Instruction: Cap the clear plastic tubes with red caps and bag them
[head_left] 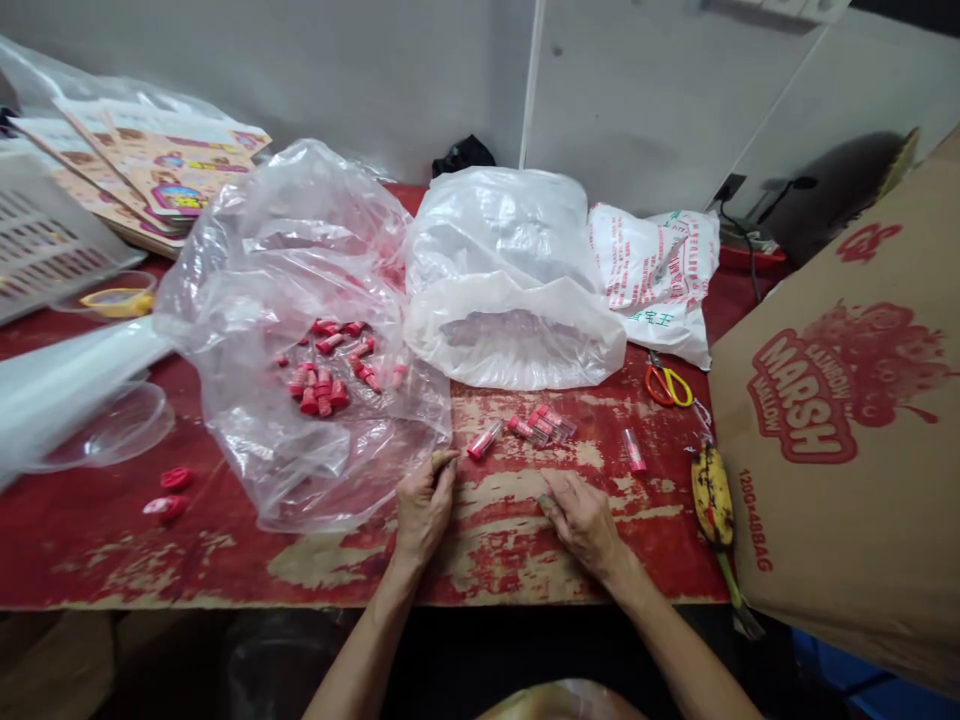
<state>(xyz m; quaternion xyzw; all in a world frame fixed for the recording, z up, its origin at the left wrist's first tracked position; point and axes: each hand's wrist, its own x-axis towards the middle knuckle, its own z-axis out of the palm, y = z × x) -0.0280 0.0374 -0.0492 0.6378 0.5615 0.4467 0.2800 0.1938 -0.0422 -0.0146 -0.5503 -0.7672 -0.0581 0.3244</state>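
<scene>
Head view, left to right: red pieces lie inside a clear plastic bag on the red counter. My left hand pinches a small tan item. My right hand is curled; its grasp cannot be determined. Pink-and-clear tubes lie just beyond it. The cardboard carton reads "MARSH MALLOW" and "120G x 48BAG".

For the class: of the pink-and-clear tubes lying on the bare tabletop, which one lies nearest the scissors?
The lone tube at far right, just below the orange-and-yellow scissors; the other tubes lie well to its left.
</scene>
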